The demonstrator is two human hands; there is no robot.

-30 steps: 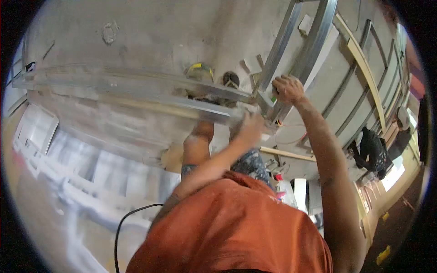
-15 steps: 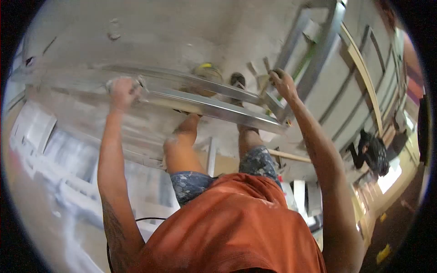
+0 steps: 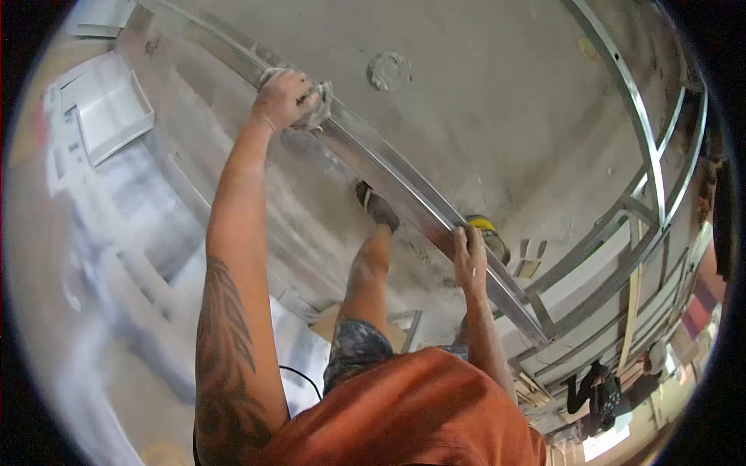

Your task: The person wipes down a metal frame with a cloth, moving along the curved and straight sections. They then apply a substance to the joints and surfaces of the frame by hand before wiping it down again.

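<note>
A long metal stud frame (image 3: 396, 169) runs diagonally across the head view in front of my body. Wrapped over its upper part is my left hand (image 3: 284, 101), closed on a crumpled grey-white rag (image 3: 317, 107) that presses against the metal. Lower down, my right hand (image 3: 469, 260) grips the frame's edge, its fingers laid over the top and part of the hand's underside hidden. The frame's lower end meets further metal studs (image 3: 598, 252) at the right.
A yellow-and-black round object (image 3: 488, 237) sits on the dusty floor behind the frame. My shoe (image 3: 377, 208) stands beneath it. White panels (image 3: 116, 109) are at left. Wooden strips (image 3: 631, 303) and a person in dark clothing (image 3: 597, 398) appear at right.
My right hand has moved from the corner of the frame onto the long stud. The view has turned, so the frame now slants down to the right. The rag stays in my left hand.
</note>
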